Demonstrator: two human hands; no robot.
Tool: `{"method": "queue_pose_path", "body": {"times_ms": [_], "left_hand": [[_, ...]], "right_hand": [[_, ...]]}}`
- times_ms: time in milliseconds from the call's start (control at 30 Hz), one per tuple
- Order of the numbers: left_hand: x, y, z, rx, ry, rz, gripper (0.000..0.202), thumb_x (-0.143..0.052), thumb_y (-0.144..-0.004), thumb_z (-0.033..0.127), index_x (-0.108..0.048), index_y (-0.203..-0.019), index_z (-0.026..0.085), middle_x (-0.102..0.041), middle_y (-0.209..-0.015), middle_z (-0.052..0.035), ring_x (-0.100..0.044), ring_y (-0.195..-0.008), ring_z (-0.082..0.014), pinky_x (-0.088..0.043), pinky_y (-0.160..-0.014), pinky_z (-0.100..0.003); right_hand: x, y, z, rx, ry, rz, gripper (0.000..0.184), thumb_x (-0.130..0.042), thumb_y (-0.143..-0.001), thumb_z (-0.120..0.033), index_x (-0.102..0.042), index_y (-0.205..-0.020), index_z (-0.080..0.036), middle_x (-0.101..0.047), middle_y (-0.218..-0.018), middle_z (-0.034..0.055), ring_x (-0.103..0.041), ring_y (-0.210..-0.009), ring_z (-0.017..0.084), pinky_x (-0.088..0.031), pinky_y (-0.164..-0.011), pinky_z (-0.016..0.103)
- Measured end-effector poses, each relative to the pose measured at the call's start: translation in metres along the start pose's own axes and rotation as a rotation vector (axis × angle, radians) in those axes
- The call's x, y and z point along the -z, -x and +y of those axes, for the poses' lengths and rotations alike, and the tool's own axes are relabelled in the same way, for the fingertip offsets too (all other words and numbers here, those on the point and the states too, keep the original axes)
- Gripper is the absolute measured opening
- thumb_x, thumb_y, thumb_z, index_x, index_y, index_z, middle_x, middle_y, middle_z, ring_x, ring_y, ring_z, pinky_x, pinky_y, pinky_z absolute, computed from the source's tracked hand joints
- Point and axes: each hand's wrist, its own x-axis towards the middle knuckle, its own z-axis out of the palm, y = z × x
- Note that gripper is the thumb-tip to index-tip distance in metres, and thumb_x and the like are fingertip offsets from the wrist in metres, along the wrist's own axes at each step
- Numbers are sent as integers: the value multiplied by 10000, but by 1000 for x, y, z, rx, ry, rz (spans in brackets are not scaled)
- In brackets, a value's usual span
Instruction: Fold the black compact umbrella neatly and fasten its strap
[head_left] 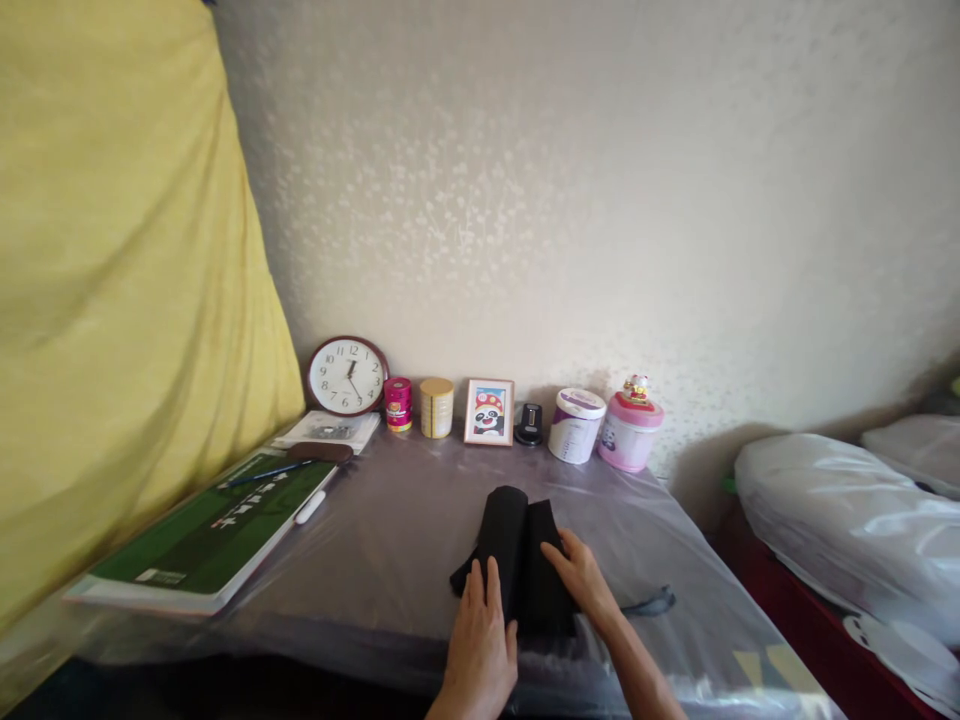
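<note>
A black piece of cloth (502,530), partly rolled or folded, lies near the front of the table. Its left part forms a thick rounded roll, while a flatter flap (541,570) spreads to the right. My left hand (480,640) rests on the lower left of the roll with its fingers stretched out. On the flap's right edge lies my right hand (577,575), its fingers extended and touching the cloth. A dark strap-like end (652,603) sticks out beyond my right wrist. The undersides of both hands are hidden.
The table (405,540) has a clear plastic cover. At left lie a green book (210,520), a pen (266,473), a brown case (321,452) and a white marker (310,507). A clock (349,376), several tins, a panda picture frame (489,412) and a pink tub (630,435) line the wall.
</note>
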Motion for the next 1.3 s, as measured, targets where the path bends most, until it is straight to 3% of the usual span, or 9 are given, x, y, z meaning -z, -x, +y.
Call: {"method": "queue_pose_path", "body": {"times_ms": [100,267,533,633,800,933,1100,1200,1300], "left_hand": [[1,1,2,34,-31,-33,652,-346,-808,154,-58,-1385,52,-128,-1463,-196,-196,-1337,-239,-238,-1072,-334],[6,1,5,43,-64,-87,649,-338,-806,150,-56,-1380,39,-111,-1466,-198,-157,-1346,-229,-197,-1084,-317],[9,0,1,11,-66,-105,608,-333,-803,184,-179,-1361,-1,-137,-1461,-201,-139,-1348,-243,-188,-1089,-322],[3,-3,-5,-9,-52,-62,594,-331,-800,204,-231,-1348,0,-182,-1454,-193,-175,-1341,-241,-215,-1083,-325],[-16,-5,-24,-86,7,50,603,-326,-803,265,-258,-1321,-37,-243,-1429,-211,-239,-1322,-243,-273,-1069,-343],[-33,0,-46,-178,79,239,623,-392,-779,263,-237,-1321,-3,-395,-1347,-209,-413,-1230,-227,-388,-994,-337],[-36,8,-54,-241,-18,530,443,-446,-799,265,-402,-1218,128,-499,-1229,-159,-508,-1120,-245,-459,-907,-381],[-26,9,-44,-350,-44,491,365,-465,-782,235,-483,-1145,209,-496,-1218,-101,-496,-1121,-230,-448,-923,-376],[-17,6,-33,-360,-22,410,473,-517,-738,270,-459,-1206,240,-446,-1277,-84,-439,-1174,-255,-413,-963,-403]], "right_hand": [[-12,-3,-20,-11,-135,22,426,-588,-661,-433,-639,-976,-151,-686,-940,89,-613,-934,275,-476,-789,346],[-40,-9,-39,-12,-232,-43,351,-598,-674,-372,-639,-957,-168,-693,-833,61,-633,-822,242,-496,-690,316],[-62,-14,-47,-24,-100,-158,347,-563,-710,-235,-565,-1039,-126,-573,-592,-28,-553,-572,133,-426,-526,229],[-66,-15,-49,-27,-53,-206,327,-555,-716,-218,-557,-1035,-144,-518,-552,-58,-511,-521,109,-395,-469,206],[-69,-16,-50,-68,-38,-236,374,-569,-712,-244,-529,-1074,-160,-585,-662,-29,-557,-554,114,-411,-441,195],[-71,-15,-50,-73,-75,-327,402,-528,-750,-244,-471,-1138,-152,-632,-681,-25,-575,-476,98,-420,-457,198],[-69,-12,-54,14,-29,-384,344,-479,-800,-268,-478,-1121,-143,-673,-632,-9,-607,-512,107,-422,-519,199],[-64,-9,-61,81,-18,-435,282,-436,-818,-264,-525,-1051,-131,-697,-647,20,-617,-539,116,-433,-553,210],[-58,-5,-69,141,20,-482,227,-430,-815,-240,-584,-953,-144,-714,-699,35,-639,-599,125,-443,-596,213]]}}
